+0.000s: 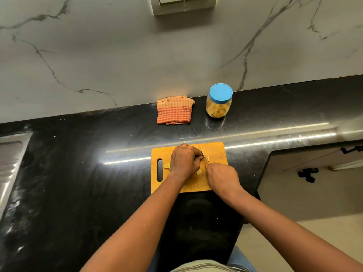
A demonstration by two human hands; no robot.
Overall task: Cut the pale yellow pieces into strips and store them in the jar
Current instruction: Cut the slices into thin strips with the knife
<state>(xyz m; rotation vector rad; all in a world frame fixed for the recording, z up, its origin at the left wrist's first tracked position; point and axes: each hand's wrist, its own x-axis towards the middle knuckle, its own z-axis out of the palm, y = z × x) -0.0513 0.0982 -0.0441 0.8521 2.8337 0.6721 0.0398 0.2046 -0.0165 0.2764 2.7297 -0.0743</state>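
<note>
On the glossy black stone table [78, 173] lies a rectangular orange-yellow wooden cutting board [216, 152] with a slot handle at its left end. The left hand [184, 160] curls down over a pale yellow piece [167, 165], hiding most of it; another piece [200, 172] peeks out between the wrists. The right hand [222, 176] is closed around a thin-bladed knife [205, 158]. Well behind the board stand a clear plastic jar with a blue lid [219, 101], capped and partly filled, and just beside it a folded red-checked cloth [174, 110].
</note>
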